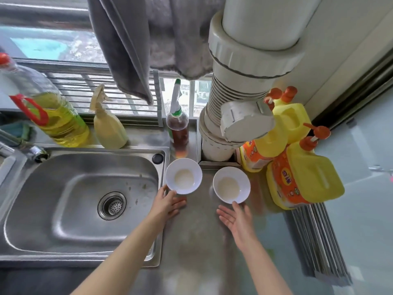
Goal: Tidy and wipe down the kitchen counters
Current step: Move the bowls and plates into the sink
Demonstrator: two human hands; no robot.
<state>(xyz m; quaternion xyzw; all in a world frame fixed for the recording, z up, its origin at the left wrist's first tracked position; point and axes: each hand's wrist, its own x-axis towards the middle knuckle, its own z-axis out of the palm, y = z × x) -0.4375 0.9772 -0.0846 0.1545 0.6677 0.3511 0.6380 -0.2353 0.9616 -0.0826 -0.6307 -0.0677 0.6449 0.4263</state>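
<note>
Two white bowls stand on the steel counter (191, 241) right of the sink. The left bowl (183, 176) sits at the sink's edge, the right bowl (231, 185) a little nearer the detergent jugs. Each holds a pale residue at the bottom. My left hand (168, 204) reaches to the near rim of the left bowl, thumb at its left side and fingers spread below it. My right hand (236, 218) lies palm up with straight fingers, one fingertip touching the near rim of the right bowl. Neither hand holds anything.
A steel sink (85, 201) with a drain strainer fills the left. Behind it stand an oil bottle (49, 111), a yellow spray bottle (108, 126) and a brown sauce bottle (178, 128). A large white pipe (240, 99) rises at the back. Yellow detergent jugs (302, 175) crowd the right. A grey towel (153, 39) hangs above.
</note>
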